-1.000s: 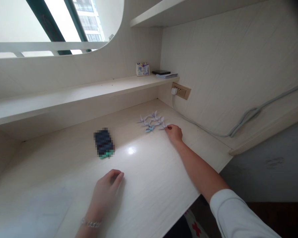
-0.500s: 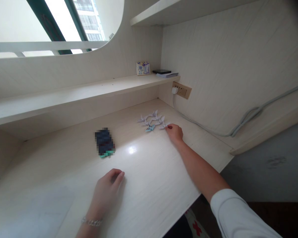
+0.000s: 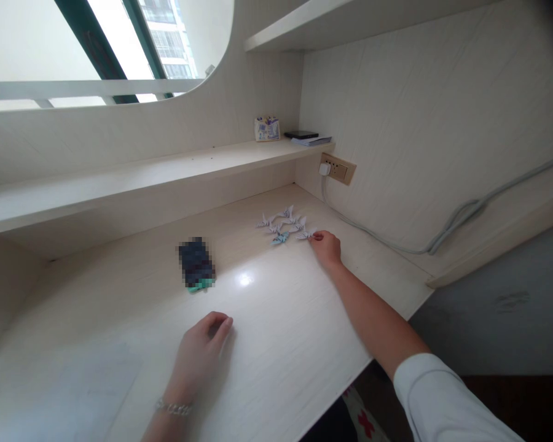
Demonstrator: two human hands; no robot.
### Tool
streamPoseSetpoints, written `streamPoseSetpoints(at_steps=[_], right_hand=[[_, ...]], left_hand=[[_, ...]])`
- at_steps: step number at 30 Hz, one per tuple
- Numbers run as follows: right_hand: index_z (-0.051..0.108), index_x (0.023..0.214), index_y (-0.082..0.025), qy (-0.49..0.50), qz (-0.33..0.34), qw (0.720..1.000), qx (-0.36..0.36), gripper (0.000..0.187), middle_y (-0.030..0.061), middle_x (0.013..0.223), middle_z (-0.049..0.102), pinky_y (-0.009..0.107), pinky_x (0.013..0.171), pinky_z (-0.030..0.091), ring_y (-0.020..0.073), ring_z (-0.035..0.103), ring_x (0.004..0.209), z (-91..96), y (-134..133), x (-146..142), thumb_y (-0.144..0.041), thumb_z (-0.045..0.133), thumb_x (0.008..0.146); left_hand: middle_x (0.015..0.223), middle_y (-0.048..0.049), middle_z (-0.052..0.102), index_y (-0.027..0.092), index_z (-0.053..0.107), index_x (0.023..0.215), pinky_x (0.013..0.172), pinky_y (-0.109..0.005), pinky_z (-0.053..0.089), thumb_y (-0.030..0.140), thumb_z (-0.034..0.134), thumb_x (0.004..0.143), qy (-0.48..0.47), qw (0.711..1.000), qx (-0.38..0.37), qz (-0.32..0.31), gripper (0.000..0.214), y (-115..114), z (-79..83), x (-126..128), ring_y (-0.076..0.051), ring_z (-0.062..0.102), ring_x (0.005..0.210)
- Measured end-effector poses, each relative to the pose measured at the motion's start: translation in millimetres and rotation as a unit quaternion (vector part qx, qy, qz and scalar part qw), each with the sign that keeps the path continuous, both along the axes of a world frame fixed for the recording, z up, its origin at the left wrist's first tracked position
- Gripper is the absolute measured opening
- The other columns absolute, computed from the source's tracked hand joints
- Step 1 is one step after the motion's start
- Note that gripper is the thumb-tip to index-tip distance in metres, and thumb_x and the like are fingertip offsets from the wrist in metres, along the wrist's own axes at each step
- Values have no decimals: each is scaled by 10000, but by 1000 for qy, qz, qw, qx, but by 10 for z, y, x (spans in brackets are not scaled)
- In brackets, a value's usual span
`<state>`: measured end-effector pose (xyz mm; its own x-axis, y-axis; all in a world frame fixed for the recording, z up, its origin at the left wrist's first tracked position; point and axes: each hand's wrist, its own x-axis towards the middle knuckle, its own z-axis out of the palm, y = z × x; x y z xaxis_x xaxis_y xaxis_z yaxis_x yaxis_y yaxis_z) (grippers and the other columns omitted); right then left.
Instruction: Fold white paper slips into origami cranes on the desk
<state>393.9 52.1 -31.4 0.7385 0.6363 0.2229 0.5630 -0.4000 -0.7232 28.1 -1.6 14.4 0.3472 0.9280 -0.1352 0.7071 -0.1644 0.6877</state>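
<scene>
Several small folded paper cranes stand in a cluster toward the back right of the desk. Most are whitish, and one blue paper crane (image 3: 280, 238) sits at the front of the group. My right hand (image 3: 327, 247) pinches the wing or tip of a white paper crane (image 3: 305, 234) at the cluster's right end, with the crane low at the desk surface. Nearer to me, my left hand (image 3: 205, 344) rests on the desk, its fingers curled and thumb against the forefinger, with nothing visible in them. A bracelet (image 3: 175, 407) circles that wrist.
A blurred-out dark item with a green edge (image 3: 201, 285) lies left of the cranes. On the low shelf (image 3: 166, 178) are a tissue pack (image 3: 267, 129) and a dark flat object (image 3: 301, 134) over papers. A plugged-in cable (image 3: 373, 236) runs along the right wall.
The camera view has shifted very slightly. Both hands stay practically in place, the right one still pinching the white paper crane.
</scene>
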Motion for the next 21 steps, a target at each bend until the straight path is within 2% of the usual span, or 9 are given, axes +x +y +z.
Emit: streamPoseSetpoints(at_steps=[4,7,10,15,18,21], right_hand=[[655,873,-173,4,2,1000,29,265,78,813,692,298,717,452,199,625,768,25,-141,-108,-370,522,754],[654,819,-184,11,35,999,39,262,60,760,686,286,674,451,187,617,707,29,-298,-340,-393,506,761],[650,780,-200,27,89,995,41,252,29,715,682,259,614,443,163,607,640,24,-478,-719,-413,517,758],[646,781,-231,61,244,968,13,222,-6,711,681,243,619,428,145,605,641,97,-723,-1467,-410,514,780],[642,778,-251,61,286,956,-12,191,-23,718,682,238,614,418,145,610,662,177,-760,-1822,-389,510,786],[643,780,-269,54,312,947,-48,186,-30,731,687,244,619,409,153,610,678,227,-718,-2085,-396,507,788]], left_hand=[[801,-23,650,197,595,819,683,-283,413,497,454,802,-24,1000,4,-3,332,-12,5,-11,-188,576,737],[754,-17,636,191,587,807,648,-276,405,492,449,807,-40,999,6,-1,331,-29,2,-28,-176,562,691],[727,-14,625,187,586,801,628,-270,399,485,443,811,-53,998,17,-1,331,-43,-4,-48,-170,551,669],[691,-15,625,185,598,770,605,-265,393,472,424,811,-40,998,43,9,339,-32,11,-93,-167,552,647],[729,-25,652,186,612,753,629,-269,400,446,432,802,-19,998,49,20,320,-31,21,-176,-173,578,677],[734,-33,661,185,626,765,637,-275,404,423,442,793,-1,996,60,62,302,-89,-2,-330,-176,585,685]])
